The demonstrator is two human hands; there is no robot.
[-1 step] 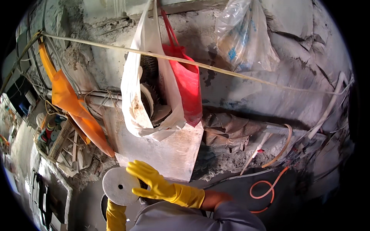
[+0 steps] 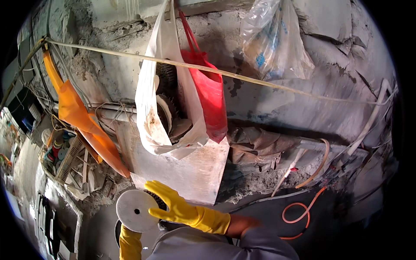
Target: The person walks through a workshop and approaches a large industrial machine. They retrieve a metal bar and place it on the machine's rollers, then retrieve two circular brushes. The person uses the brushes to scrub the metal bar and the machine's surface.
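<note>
A round disc brush (image 2: 132,201) with a pale grey backing and a small centre hole is held up at the lower middle-left. Dark bristles show along its right edge. From below, my left hand (image 2: 130,243), in a yellow rubber glove, reaches up under the disc and supports it; its fingers are hidden. My right hand (image 2: 177,207), gloved the same way, is closed on the right side of the brush. Its fingers stretch along the bristled edge, and the thumb lies against the pale face.
A white bag (image 2: 149,86) containing bristled brushes, a red bag (image 2: 212,104) and a clear plastic bag (image 2: 277,47) hang by the wall. A rope (image 2: 242,78) crosses in front. Orange cloth (image 2: 78,108) hangs left, above a crate (image 2: 69,160). An orange hose (image 2: 284,216) lies right.
The disc brush has turned slightly and shifted a little to the right. More of its dark bristles now show beside my right fingers, which are closer together.
</note>
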